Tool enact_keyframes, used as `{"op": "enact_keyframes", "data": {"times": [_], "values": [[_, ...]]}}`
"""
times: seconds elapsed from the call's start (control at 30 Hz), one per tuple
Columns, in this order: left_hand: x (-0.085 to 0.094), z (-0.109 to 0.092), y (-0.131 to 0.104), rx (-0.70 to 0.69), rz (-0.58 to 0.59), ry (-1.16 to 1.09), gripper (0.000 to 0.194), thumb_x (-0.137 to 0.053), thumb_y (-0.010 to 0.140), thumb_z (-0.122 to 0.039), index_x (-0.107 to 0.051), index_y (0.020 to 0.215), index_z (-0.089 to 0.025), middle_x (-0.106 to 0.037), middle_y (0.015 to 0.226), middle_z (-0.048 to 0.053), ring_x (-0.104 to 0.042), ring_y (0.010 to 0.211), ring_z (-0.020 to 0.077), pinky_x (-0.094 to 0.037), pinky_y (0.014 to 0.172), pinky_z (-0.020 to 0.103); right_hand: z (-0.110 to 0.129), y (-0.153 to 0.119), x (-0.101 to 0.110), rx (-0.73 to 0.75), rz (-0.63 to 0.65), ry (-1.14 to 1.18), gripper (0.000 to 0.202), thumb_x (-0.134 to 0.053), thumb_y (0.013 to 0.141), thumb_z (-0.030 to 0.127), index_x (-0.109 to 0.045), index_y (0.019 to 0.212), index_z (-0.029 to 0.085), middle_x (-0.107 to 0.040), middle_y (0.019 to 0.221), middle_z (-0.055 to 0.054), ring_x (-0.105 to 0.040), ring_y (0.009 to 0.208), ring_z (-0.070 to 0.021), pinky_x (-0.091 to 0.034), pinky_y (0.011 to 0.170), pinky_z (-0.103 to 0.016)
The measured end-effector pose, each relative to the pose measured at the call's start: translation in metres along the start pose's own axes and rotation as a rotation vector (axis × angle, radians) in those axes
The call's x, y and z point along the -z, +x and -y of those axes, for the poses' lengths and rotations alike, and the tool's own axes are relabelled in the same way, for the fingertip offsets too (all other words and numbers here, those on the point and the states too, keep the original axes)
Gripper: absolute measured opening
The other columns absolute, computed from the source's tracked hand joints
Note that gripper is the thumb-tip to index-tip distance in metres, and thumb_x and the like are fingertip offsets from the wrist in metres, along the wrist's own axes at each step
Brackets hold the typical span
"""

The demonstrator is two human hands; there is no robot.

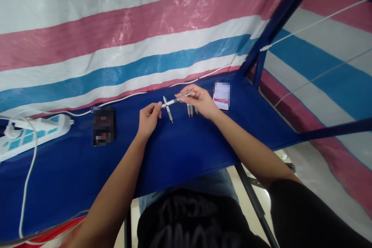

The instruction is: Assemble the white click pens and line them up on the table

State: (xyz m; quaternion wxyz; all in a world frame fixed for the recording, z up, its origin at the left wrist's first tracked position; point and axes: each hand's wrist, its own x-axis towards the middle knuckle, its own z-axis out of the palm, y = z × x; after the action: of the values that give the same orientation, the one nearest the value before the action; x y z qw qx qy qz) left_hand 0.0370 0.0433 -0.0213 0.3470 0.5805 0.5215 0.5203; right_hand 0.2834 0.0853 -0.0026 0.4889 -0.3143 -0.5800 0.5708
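Two hands meet just above the middle of the frame over a blue table (180,151): the left hand (148,118) pinches one end of a slim grey pen (174,101) between thumb and fingertips, and the right hand (199,100) pinches the other end, so the pen spans the gap between them, tilted up to the right. It looks light, stiff and smooth, likely slippery along the barrel, so the ends or any grip section seem the surest holds. Another pen (167,110) lies on the table just below it, and a few more (190,109) are partly hidden under the right hand; their count is unclear. A blurred dark object (103,126) at centre left and a white card (221,95) cannot be read.
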Motion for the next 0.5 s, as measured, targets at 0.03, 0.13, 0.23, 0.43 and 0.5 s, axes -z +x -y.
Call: {"op": "enact_keyframes", "data": {"times": [0.03, 0.13, 0.23, 0.43, 0.5], "values": [[0.000, 0.000, 0.001, 0.010, -0.015, -0.023, 0.061, -0.077, 0.100, -0.072, -0.066, 0.065, -0.023, -0.056, 0.058, -0.001, -0.040, 0.053, 0.0122, -0.032, 0.053, 0.031, 0.001, -0.001, -0.002, 0.003, 0.006, 0.004, 0.049, -0.098, 0.082, 0.054, -0.069, 0.109, 0.026, -0.088, 0.117, -0.006, -0.082, 0.113, -0.0234, -0.062, 0.113, -0.046], [0.001, 0.000, 0.002, 0.040, -0.016, -0.095, 0.062, -0.079, 0.098, -0.074, -0.065, 0.064, -0.024, -0.057, 0.059, 0.000, -0.041, 0.056, 0.0129, -0.034, 0.056, 0.031, 0.005, -0.003, -0.012, 0.077, -0.022, 0.024, 0.047, -0.096, 0.086, 0.057, -0.069, 0.109, 0.026, -0.088, 0.119, -0.008, -0.082, 0.118, -0.0255, -0.061, 0.116, -0.048], [0.002, -0.001, 0.001, 0.070, 0.028, -0.144, 0.067, -0.075, 0.100, -0.077, -0.061, 0.061, -0.024, -0.056, 0.057, 0.001, -0.046, 0.058, 0.0139, -0.042, 0.063, 0.031, 0.009, -0.005, -0.018, 0.116, 0.019, 0.011, 0.047, -0.094, 0.088, 0.060, -0.071, 0.109, 0.026, -0.088, 0.121, -0.009, -0.082, 0.121, -0.0273, -0.061, 0.117, -0.049], [0.000, -0.002, -0.002, 0.067, -0.013, -0.135, 0.057, -0.084, 0.092, -0.074, -0.069, 0.070, -0.023, -0.068, 0.063, 0.001, -0.055, 0.060, 0.0135, -0.048, 0.068, 0.031, 0.002, -0.003, -0.012, 0.034, -0.030, -0.068, 0.047, -0.095, 0.085, 0.062, -0.067, 0.099, 0.026, -0.084, 0.098, -0.003, -0.078, 0.090, -0.0211, -0.066, 0.091, -0.042], [-0.001, -0.002, -0.003, 0.063, -0.044, -0.161, 0.053, -0.087, 0.088, -0.073, -0.075, 0.079, -0.023, -0.073, 0.067, 0.002, -0.061, 0.063, 0.0148, -0.051, 0.070, 0.031, 0.004, -0.006, -0.014, 0.028, -0.018, -0.144, 0.042, -0.087, 0.094, 0.060, -0.062, 0.100, 0.027, -0.078, 0.083, 0.000, -0.070, 0.075, -0.0180, -0.059, 0.075, -0.037]]}}
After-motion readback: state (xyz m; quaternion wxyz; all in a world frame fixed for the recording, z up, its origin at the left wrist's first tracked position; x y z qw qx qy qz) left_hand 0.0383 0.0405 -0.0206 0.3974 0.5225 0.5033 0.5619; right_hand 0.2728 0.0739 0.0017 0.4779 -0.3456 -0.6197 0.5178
